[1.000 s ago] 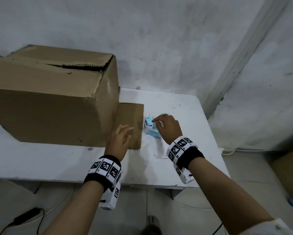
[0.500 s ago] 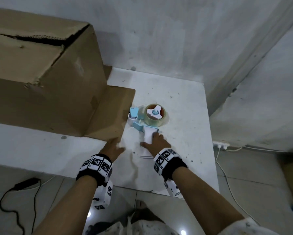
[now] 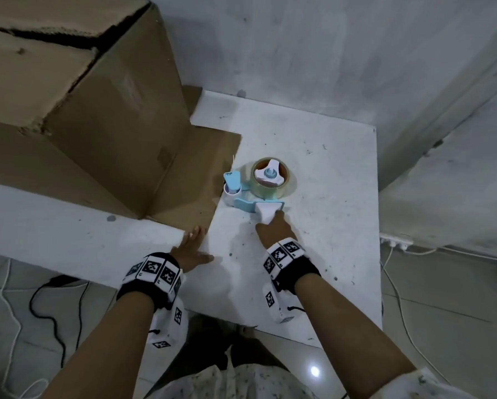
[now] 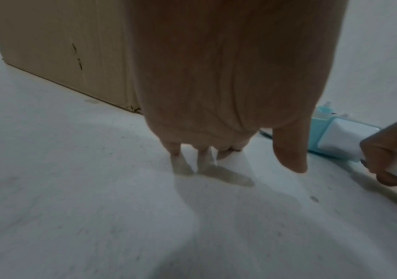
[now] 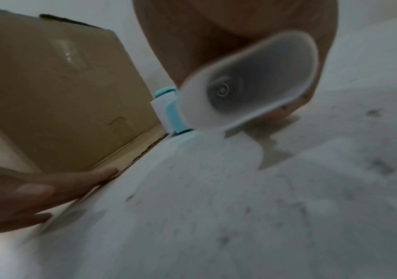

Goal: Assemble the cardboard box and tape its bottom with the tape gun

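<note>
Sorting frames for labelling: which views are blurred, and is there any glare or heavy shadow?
Head view: fairly sharp, wide-angle bending, a bright glare spot on the floor tile. Left wrist view: soft, the left hand fills it and throws shadows on the table. Right wrist view: dim, blurred, especially the tape gun handle.

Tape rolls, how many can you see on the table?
1. The clear tape roll sits on the tape gun, lying on the white table right of the cardboard box. Others could hide behind the box.
</note>
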The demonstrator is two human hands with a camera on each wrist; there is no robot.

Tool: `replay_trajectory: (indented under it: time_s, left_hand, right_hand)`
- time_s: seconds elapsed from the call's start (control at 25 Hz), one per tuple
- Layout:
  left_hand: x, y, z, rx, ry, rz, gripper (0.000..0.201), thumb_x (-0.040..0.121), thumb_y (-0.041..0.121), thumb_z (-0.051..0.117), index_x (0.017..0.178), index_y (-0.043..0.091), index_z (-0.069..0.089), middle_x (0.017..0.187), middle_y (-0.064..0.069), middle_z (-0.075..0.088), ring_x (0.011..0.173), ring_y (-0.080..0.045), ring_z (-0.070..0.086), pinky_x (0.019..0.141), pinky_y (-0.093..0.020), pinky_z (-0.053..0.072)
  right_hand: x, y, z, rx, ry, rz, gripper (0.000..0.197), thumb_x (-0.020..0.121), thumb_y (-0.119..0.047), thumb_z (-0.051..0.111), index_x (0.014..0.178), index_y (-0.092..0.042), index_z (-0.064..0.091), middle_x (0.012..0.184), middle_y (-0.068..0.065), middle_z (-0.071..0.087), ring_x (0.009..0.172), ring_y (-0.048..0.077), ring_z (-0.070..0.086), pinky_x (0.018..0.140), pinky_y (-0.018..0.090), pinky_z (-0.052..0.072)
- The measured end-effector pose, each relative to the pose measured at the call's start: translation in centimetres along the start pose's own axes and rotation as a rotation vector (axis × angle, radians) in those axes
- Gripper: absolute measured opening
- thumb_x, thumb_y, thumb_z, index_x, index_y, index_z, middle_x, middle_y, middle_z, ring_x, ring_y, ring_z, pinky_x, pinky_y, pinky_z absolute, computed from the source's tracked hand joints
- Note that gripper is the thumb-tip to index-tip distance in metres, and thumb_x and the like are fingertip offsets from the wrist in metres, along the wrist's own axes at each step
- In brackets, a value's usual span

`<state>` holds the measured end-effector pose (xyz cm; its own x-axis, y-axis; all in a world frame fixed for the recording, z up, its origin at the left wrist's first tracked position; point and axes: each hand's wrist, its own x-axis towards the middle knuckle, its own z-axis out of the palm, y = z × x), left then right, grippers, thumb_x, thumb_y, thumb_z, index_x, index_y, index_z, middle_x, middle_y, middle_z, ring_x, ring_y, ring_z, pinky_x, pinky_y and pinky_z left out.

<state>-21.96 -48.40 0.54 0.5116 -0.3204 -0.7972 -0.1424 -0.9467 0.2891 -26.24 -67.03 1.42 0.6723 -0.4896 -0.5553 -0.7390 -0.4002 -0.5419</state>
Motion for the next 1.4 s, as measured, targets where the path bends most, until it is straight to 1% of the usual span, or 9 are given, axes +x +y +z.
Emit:
replay_trajectory:
  time_s: [0.12,0.24,0.36,0.56,0.72,0.88,1.08,1.28,1.4]
  left_hand:
    - [0.0,0.3,-0.5,-0.041,-0.092,-0.016,0.113,0.073,0.080,0.031,0.146,0.008,-0.015,0.154,-0.005,-0.023,0.145,-0.026,-0.018,0.119,-0.042,0.000]
    - [-1.0,1.4,-2.3,-0.196,-0.005,0.014,0.069,0.098,0.034,0.038,0.147,-0.001,0.006,0.158,-0.014,0.001,0.147,-0.029,0.003,0.119,-0.036,0.009]
    - [-3.9,4.3,-6.0,-0.549,0.365,0.137,0.042,0.099,0.016,0.038,0.134,-0.005,0.041,0.142,-0.023,0.043,0.131,-0.034,0.041,0.108,-0.036,0.033]
    - [-9.2,9.6,-11.0,-1.260,0.575,0.539,0.040,0.101,0.033,0.023,0.126,0.017,0.050,0.104,-0.006,0.064,0.088,-0.016,0.062,0.074,-0.023,0.046]
    - [-11.3,10.9,-12.2,-1.305,0.575,0.599,0.035,0.099,0.031,0.035,0.125,0.013,0.051,0.100,-0.002,0.063,0.081,-0.011,0.062,0.073,-0.023,0.050]
    - [-12.4,10.8,-12.8,-1.467,0.545,0.663,0.026,0.098,0.011,0.040,0.122,0.006,0.049,0.100,-0.011,0.062,0.064,-0.008,0.070,0.062,-0.020,0.057]
    - [-14.3,10.4,-12.3,-1.638,0.425,0.736,0.037,0.100,0.018,0.032,0.129,0.000,0.045,0.092,-0.011,0.060,0.056,-0.008,0.070,0.056,-0.022,0.058]
    - [-15.7,9.7,-11.8,-1.645,0.516,0.673,0.033,0.100,0.011,0.033,0.127,0.000,0.048,0.088,-0.008,0.062,0.052,-0.006,0.068,0.049,-0.017,0.056]
    - [-16.9,9.0,-11.3,-1.579,0.483,0.590,0.028,0.100,0.013,0.032,0.120,0.006,0.050,0.087,-0.008,0.063,0.049,-0.007,0.068,0.048,-0.019,0.055]
  right_hand:
    - [0.5,0.5,-1.4,0.082,0.013,-0.073,0.043,0.078,-0.031,0.060,0.115,-0.010,0.054,0.122,0.019,0.060,0.099,0.031,0.060,0.084,0.032,0.045]
    - [-0.2,0.1,-2.2,0.232,0.056,-0.180,0.054,0.065,-0.046,0.058,0.106,-0.010,0.054,0.112,0.020,0.064,0.079,0.024,0.054,0.078,0.038,0.049]
    - [-1.3,-1.3,-3.9,0.296,0.154,-0.287,0.056,0.064,-0.055,0.056,0.101,-0.014,0.049,0.099,0.014,0.064,0.079,0.024,0.052,0.078,0.042,0.050]
    - [-3.0,-4.3,-7.5,0.258,0.390,-0.429,0.038,0.081,-0.051,0.060,0.075,-0.018,0.041,0.067,-0.004,0.050,0.073,0.027,0.052,0.063,0.032,0.039]
    - [-3.8,-6.1,-9.3,0.389,0.437,-0.531,0.034,0.080,-0.043,0.066,0.067,-0.024,0.041,0.061,-0.009,0.046,0.067,0.020,0.046,0.056,0.026,0.035]
    - [-4.1,-6.8,-10.3,0.698,0.276,-0.638,0.046,0.060,-0.025,0.078,0.100,-0.019,0.056,0.087,-0.002,0.065,0.074,0.023,0.065,0.070,0.035,0.053]
    - [-5.5,-8.0,-11.6,0.699,0.081,-0.850,0.021,0.060,-0.008,0.068,0.079,-0.009,0.058,0.062,-0.008,0.063,0.047,0.002,0.055,0.048,0.020,0.049]
    - [-7.3,-9.2,-11.9,0.660,-0.071,-0.949,0.019,0.066,-0.012,0.068,0.054,-0.025,0.061,0.043,-0.010,0.055,0.038,0.007,0.045,0.045,0.019,0.040]
    - [-8.1,-9.6,-11.6,0.633,-0.124,-0.983,0.019,0.068,-0.012,0.071,0.058,-0.022,0.059,0.045,-0.011,0.056,0.041,0.007,0.046,0.047,0.020,0.041]
